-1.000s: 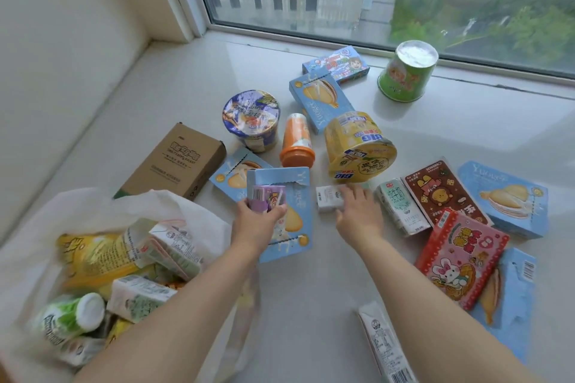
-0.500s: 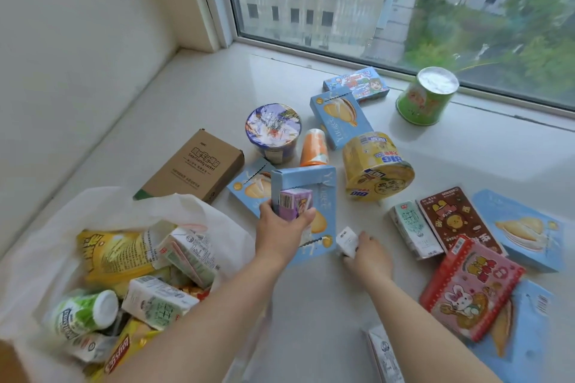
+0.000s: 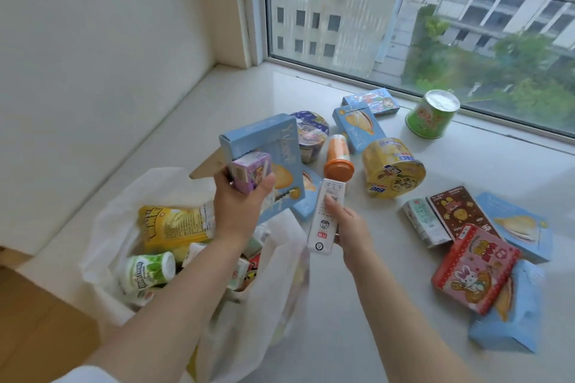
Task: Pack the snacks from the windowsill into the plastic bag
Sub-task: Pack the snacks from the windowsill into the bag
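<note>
My left hand [image 3: 241, 205] grips a light blue biscuit box [image 3: 264, 146] together with a small purple carton [image 3: 249, 172], raised above the open white plastic bag [image 3: 124, 211]. My right hand [image 3: 351, 232] holds a white drink carton [image 3: 325, 218] upright beside the bag's right edge. Inside the bag lie a yellow snack packet [image 3: 172, 224], a green-and-white bottle [image 3: 147, 270] and other cartons. Several snacks remain on the windowsill [image 3: 466, 165]: a yellow tub [image 3: 393, 168], an orange bottle [image 3: 338, 156], a red rabbit box [image 3: 473, 267].
A green cup [image 3: 432, 118] stands by the window glass at the back. Blue boxes [image 3: 357, 124] and a purple noodle cup [image 3: 311, 134] sit behind my hands. A brown box [image 3: 207, 166] peeks out behind the blue box. A wall rises on the left.
My left hand has lifted the blue box and purple carton off the sill toward the bag. My right hand picked up the white carton and raised it upright.
</note>
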`<state>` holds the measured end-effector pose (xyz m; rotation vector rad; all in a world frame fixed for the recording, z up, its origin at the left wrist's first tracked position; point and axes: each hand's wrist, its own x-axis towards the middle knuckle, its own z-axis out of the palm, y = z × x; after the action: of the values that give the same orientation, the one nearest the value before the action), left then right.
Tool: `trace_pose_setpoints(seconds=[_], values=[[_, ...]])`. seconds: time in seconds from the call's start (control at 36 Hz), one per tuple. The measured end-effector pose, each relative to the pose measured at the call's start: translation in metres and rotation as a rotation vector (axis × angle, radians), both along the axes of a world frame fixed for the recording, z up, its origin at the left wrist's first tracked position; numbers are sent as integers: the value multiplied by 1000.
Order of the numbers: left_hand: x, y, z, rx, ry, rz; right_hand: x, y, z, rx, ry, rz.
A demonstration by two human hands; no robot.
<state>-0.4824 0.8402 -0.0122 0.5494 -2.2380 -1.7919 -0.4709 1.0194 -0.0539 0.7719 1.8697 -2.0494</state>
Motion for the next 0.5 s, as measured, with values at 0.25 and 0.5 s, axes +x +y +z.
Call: trace_pose_setpoints(seconds=[0.25,0.5], values=[[36,-116,-16,-181,95,-124,7,-95,1,362,47,122],[44,-166,-53,-793,294,-442,28,-108,-18,416,-173,18]])
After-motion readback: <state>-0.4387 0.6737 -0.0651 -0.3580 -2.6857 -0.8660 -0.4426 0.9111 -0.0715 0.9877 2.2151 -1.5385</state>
